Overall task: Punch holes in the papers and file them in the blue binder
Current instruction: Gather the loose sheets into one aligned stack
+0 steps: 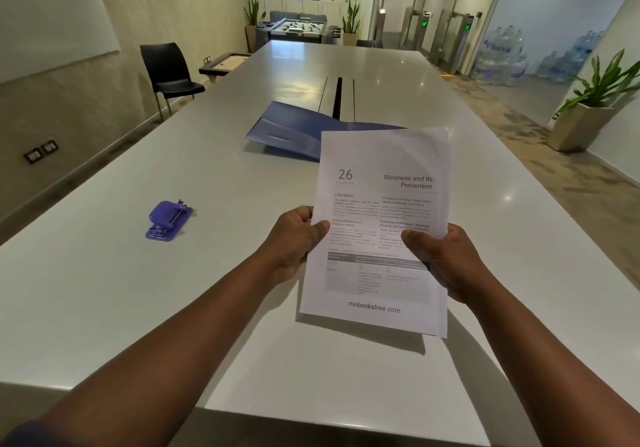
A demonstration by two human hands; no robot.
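Long grey table (104, 294), open blue binder (287, 131) lying mid-table, purple hole punch (168, 220) near its left edge

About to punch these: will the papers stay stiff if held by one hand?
Probably not: the papers are thin sheets, now held by left hand and right hand at both edges. One-handed, they would likely droop and perhaps fan apart.

The papers (377, 225) are white with black and grey print and a grey-banded table. Beyond the papers lies the blue binder (294, 131); left of them sits a purple hole punch (168, 219). The table (138, 290) beneath is pale grey-white. Far left of the papers stands a black chair (169, 72).
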